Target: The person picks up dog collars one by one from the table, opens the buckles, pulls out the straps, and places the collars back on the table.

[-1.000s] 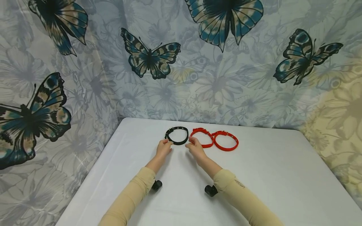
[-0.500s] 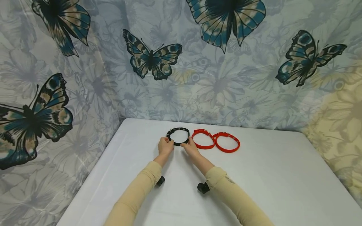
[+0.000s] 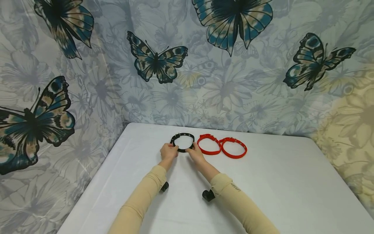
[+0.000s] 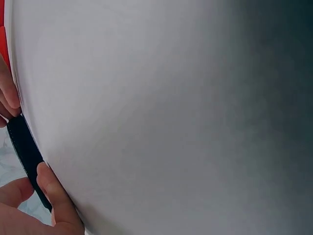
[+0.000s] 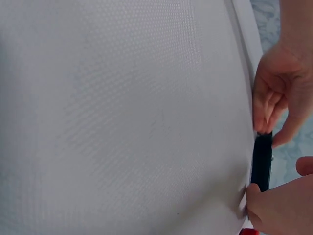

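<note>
A black buckled collar (image 3: 190, 135) with metal-ringed holes forms a loop near the far edge of the table. At its front left, my left hand (image 3: 168, 152) pinches the band between thumb and fingers. My right hand (image 3: 196, 154) holds the front right side of the same loop. In the left wrist view, a dark stretch of the collar (image 4: 25, 147) spans between both hands. The right wrist view also shows the collar (image 5: 262, 159) between them. Just right of my right hand lies a red buckled collar (image 3: 209, 153), touching a second red collar (image 3: 234, 157).
A white-covered table (image 3: 277, 182) extends in front and to the right. Butterfly-patterned cloth (image 3: 228, 94) hangs behind and at the left. Black cameras sit under both wrists, the left camera (image 3: 165, 186) and the right camera (image 3: 208, 195).
A second ago my right hand was apart from the black collar, beside the nearer red one; now it grips the black band. My left hand has closed on the band too. The red collars stay put.
</note>
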`<state>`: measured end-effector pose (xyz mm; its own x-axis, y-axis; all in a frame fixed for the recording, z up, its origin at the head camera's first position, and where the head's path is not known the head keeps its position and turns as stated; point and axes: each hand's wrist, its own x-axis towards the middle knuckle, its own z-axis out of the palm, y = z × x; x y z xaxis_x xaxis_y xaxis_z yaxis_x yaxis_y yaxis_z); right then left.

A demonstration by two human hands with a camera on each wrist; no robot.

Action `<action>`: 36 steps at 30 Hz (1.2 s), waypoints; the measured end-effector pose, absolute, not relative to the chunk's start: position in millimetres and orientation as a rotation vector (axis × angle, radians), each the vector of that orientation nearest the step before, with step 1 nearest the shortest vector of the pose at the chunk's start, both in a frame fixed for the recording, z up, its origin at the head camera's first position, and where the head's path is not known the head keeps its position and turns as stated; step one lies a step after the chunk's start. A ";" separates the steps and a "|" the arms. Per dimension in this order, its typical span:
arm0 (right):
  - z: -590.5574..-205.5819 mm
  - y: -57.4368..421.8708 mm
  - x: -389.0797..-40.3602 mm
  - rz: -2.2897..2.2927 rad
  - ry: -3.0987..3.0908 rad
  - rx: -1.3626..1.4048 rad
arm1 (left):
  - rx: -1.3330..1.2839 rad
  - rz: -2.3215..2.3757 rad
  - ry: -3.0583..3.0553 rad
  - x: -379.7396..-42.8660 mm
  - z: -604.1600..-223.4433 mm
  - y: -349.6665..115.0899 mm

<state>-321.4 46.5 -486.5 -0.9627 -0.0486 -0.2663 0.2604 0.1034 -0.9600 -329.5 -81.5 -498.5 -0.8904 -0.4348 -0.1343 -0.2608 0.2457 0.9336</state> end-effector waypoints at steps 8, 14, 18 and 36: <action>-482.1 43.1 -313.8 -2.111 2.099 0.271 | 0.674 -1.725 -2.355 -324.0 -498.9 -84.9; -483.1 43.3 -313.5 -2.233 2.075 0.335 | 0.653 -1.742 -2.413 -317.2 -495.2 -95.1; -482.0 47.3 -308.4 -2.217 2.082 0.342 | 0.640 -1.866 -2.407 -309.1 -493.4 -102.1; -480.8 104.4 -272.2 -2.058 2.048 0.271 | 0.514 -2.513 -2.178 -267.7 -487.7 -88.6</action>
